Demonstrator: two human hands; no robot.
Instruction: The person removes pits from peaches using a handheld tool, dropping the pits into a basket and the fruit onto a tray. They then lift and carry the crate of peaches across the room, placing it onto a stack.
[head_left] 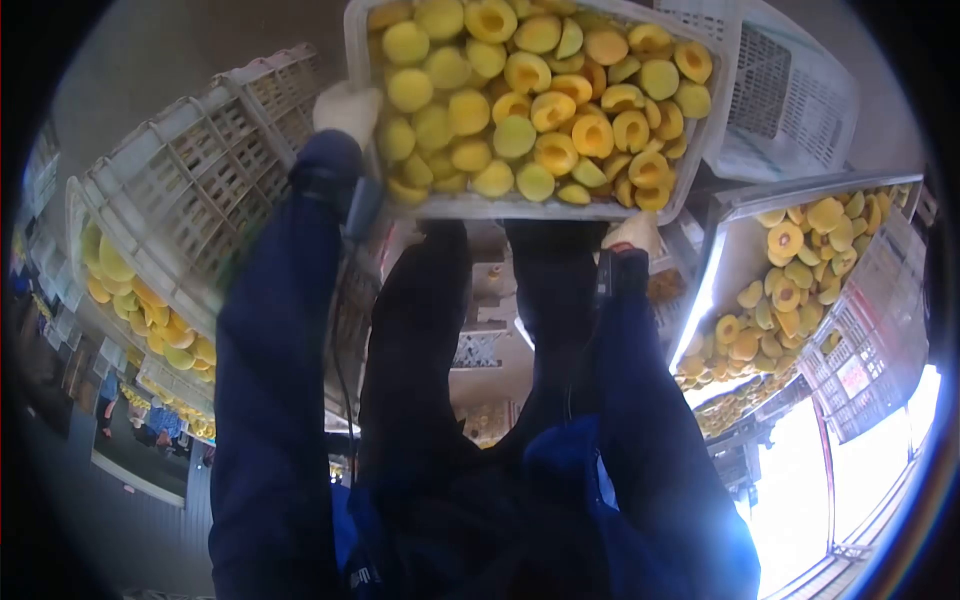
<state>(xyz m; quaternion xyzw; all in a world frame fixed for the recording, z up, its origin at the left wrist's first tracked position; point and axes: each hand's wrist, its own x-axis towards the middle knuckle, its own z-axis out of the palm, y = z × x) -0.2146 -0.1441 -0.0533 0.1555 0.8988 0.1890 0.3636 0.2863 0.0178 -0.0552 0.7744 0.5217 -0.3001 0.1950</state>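
Observation:
A pale plastic crate (450,208) full of halved yellow-orange fruit (555,110) is held out in front of me. My left hand (347,112), which looks gloved in white, is closed on the crate's left side. Near the lower right corner, my right hand (634,236), also pale-gloved, is closed on the crate's edge. The fingers of both hands are partly hidden by the crate. Some fruit halves lie cut face up, others skin side up.
Tall white crates (200,170) stand at the left, with fruit (150,310) beside them. A metal-edged tray (700,290) of halved fruit is at the right, near a white-and-red crate (865,350). An openwork white crate (785,95) sits at the upper right.

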